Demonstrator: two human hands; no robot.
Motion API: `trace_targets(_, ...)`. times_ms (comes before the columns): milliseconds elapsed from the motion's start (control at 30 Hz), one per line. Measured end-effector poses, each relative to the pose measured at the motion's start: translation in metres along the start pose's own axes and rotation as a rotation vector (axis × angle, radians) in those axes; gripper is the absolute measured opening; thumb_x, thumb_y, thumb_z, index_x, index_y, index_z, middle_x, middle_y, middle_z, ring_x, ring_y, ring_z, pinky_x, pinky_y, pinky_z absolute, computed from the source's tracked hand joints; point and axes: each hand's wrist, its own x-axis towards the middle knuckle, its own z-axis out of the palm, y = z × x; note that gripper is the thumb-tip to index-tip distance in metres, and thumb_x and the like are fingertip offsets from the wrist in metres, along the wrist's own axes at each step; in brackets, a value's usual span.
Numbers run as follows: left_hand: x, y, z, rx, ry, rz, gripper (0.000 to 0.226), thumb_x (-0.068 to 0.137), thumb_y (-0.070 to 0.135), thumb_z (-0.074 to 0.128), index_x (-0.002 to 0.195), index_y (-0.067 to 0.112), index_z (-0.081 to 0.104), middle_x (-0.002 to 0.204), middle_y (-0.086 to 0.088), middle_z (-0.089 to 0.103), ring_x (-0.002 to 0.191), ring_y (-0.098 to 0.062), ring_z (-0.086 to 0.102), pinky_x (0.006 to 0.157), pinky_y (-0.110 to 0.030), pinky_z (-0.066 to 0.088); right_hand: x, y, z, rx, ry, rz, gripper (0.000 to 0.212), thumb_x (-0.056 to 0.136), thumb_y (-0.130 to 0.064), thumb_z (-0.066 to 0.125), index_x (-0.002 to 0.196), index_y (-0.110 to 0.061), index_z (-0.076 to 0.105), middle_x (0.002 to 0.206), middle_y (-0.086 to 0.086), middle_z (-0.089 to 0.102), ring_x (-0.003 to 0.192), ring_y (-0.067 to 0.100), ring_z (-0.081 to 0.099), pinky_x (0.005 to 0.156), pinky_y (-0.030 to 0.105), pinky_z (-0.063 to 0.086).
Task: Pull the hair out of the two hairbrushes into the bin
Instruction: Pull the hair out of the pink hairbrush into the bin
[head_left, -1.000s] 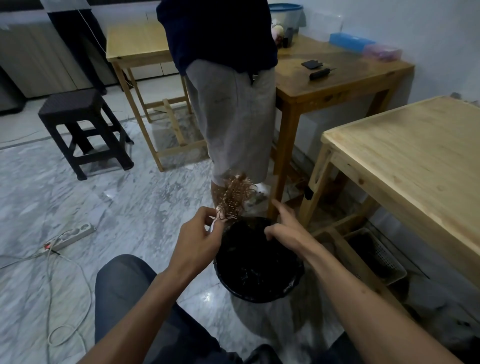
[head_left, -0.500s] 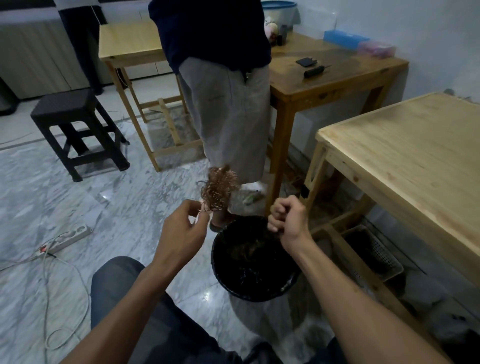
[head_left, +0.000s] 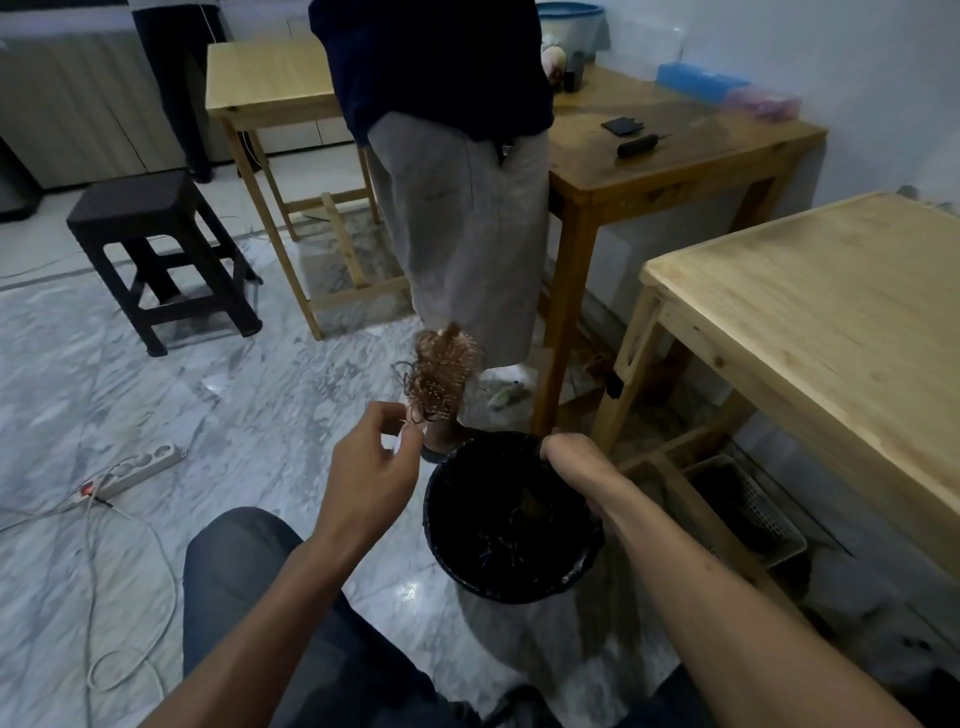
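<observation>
Head view: left hand (head_left: 371, 467) pinches hairbrush (head_left: 441, 371) handle.

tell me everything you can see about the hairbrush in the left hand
The hairbrush stands roughly upright, its head above the left hand, whose fingertips pinch its lower end. The head is matted with curly reddish-brown hair, with pale bristle tips dotting through and loose strands trailing left. It sits up and left of the black bin, not over its opening. The handle is mostly hidden, so its material is unclear.
</observation>
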Motion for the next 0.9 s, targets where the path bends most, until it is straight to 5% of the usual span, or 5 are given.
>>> trace_targets(100, -0.003, -0.004, 0.007, 0.020, -0.062, -0.010, 0.025, 0.099, 0.037, 0.055, 0.118, 0.021, 0.060, 0.112, 0.013, 0.065, 0.069, -0.016, 0.064, 0.064, -0.029, 0.047, -0.002, -0.001, 0.000, 0.058, 0.078, -0.172, 0.053, 0.090, -0.020, 0.052, 0.142, -0.022, 0.053, 0.139, -0.002, 0.056, 0.126, 0.026, 0.054, 0.094, 0.034, 0.043)
trace_targets(200, -0.006, -0.001, 0.015, -0.001, -0.082, -0.022, 0.018, 0.099, 0.035, 0.055, 0.111, 0.023, 0.061, 0.104, 0.012, 0.067, 0.060, -0.012, 0.064, 0.056, -0.027, 0.046, -0.008, -0.005, 0.000, 0.345, -0.198, -0.340, 0.047, 0.092, -0.025, 0.061, 0.139, -0.026, 0.057, 0.142, -0.001, 0.061, 0.129, 0.020, 0.057, 0.108, 0.038, 0.044)
trace_targets(367, -0.006, 0.006, 0.030, 0.001, -0.089, 0.005, 0.011, 0.098, 0.039, 0.057, 0.100, 0.029, 0.060, 0.097, 0.013, 0.068, 0.071, -0.018, 0.067, 0.062, -0.038, 0.056, -0.026, -0.012, 0.011, 0.406, -0.482, -0.457, 0.031, 0.095, -0.038, 0.067, 0.123, -0.025, 0.068, 0.114, -0.004, 0.078, 0.111, 0.016, 0.073, 0.100, 0.036, 0.052)
trace_targets(533, -0.006, 0.010, 0.034, 0.096, -0.049, 0.035, 0.009, 0.097, 0.030, 0.057, 0.103, 0.024, 0.059, 0.095, 0.014, 0.065, 0.085, -0.010, 0.064, 0.068, -0.023, 0.049, -0.019, -0.011, 0.020, 0.578, -0.122, -0.511, 0.016, 0.092, -0.024, 0.074, 0.089, -0.008, 0.077, 0.075, 0.000, 0.077, 0.057, 0.005, 0.064, 0.053, 0.014, 0.048)
trace_targets(900, -0.012, 0.014, 0.030, -0.037, 0.000, -0.002, 0.004, 0.097, 0.034, 0.060, 0.097, 0.030, 0.061, 0.083, 0.007, 0.068, 0.059, -0.022, 0.065, 0.057, -0.036, 0.051, -0.011, 0.010, -0.002, 0.715, 0.056, -0.248, 0.010, 0.094, -0.013, 0.072, 0.101, -0.010, 0.078, 0.077, 0.004, 0.077, 0.062, 0.009, 0.065, 0.053, 0.016, 0.051)
